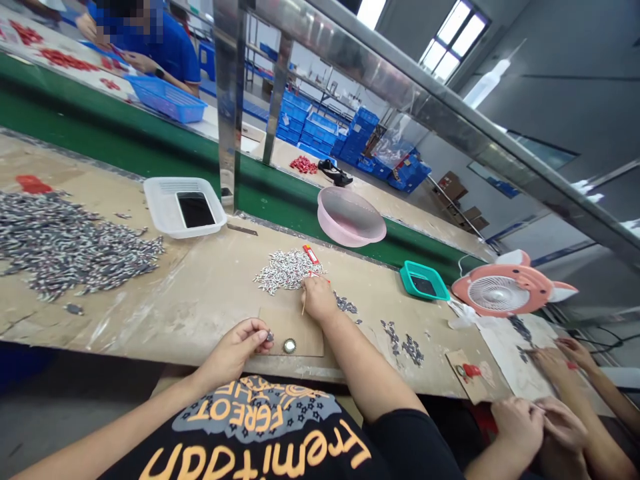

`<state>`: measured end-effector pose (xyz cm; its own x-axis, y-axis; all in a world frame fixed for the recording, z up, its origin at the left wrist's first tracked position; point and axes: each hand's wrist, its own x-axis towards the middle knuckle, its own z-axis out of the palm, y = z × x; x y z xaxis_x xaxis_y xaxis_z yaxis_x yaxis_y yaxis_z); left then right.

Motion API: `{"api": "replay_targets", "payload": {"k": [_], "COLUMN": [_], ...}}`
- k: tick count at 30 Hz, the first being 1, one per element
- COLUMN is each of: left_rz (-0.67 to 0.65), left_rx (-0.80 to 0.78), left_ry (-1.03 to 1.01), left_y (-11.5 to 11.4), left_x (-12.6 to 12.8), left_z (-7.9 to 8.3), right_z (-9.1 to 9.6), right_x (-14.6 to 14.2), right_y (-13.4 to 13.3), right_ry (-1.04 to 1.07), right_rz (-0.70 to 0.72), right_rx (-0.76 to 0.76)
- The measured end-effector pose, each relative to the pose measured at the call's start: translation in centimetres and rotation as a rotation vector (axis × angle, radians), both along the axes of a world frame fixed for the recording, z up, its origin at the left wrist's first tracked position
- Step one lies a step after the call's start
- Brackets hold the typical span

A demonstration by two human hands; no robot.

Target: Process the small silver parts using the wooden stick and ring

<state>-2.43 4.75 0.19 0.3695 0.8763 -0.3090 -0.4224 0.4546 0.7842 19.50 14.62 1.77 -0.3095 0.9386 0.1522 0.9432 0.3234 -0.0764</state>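
My left hand (pixel 247 339) pinches a small dark grey piece (pixel 270 337) between thumb and fingertips, over a cardboard sheet (pixel 307 343). Beside it on the cardboard rests a bottle cap (pixel 289 346), its inside whitish. Closed around a thin wooden-looking stick (pixel 303 305), my right hand (pixel 319 298) is at the edge of a pile of small white pieces with dark marks (pixel 280 272); its fingertips are partly hidden. Just beyond that hand lies a red and white packet (pixel 311 254). Loose dark grey pieces (pixel 345 304) are scattered to its right.
A larger heap of small grey-white pieces (pixel 75 243) covers the left. Behind are a white tray (pixel 185 207) with a phone, a pink basin (pixel 351 217) and a green tray (pixel 424 281). A fan (pixel 503 290) and other people's hands (pixel 540 423) are at right; a metal post (pixel 229 107) rises behind.
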Motion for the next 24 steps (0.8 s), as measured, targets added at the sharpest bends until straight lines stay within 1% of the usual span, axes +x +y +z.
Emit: {"api": "replay_targets", "payload": {"k": [3,4,5,7,9,11,14,16,19,24], "left_rz": [0.023,0.029,0.032,0.031,0.036,0.055,0.115,0.153,0.194,0.231], "left_rx": [-0.037,-0.054,-0.07,-0.1,-0.119,-0.125,-0.097,-0.062,-0.033,-0.047], "left_ry": [-0.055,-0.078,-0.104,-0.158,-0.205,-0.236,-0.262,-0.28,-0.307,-0.321], "left_y": [0.0,0.0,0.0,0.1,0.1,0.2,0.2,0.2,0.1,0.1], "left_x": [0.3,0.4,0.6,0.9,1.2,1.4,1.7,1.9,2.1,2.2], "left_z": [1.0,1.3,1.6,2.0,2.2,2.3,2.3,2.2,2.3,2.6], "right_z": [1.1,1.5,2.0,2.8,3.4,3.5,2.9,2.2,1.4,1.5], "right_x": [-0.7,-1.1,-1.6,-2.8,-3.9,-4.7,-5.3,-5.5,-5.7,-5.9], "right_y": [-2.0,-2.9,-3.8,-5.7,-7.5,-8.8,-9.6,-9.6,-9.5,-9.7], "right_ry": [0.076,0.134,0.214,0.466,0.695,0.836,0.986,1.044,1.056,0.932], "right_rz": [0.066,0.097,0.129,0.183,0.204,0.203,0.184,0.162,0.154,0.231], "right_rx": [0.024,0.032,0.04,0.053,0.041,0.013,-0.017,-0.009,0.031,0.116]}}
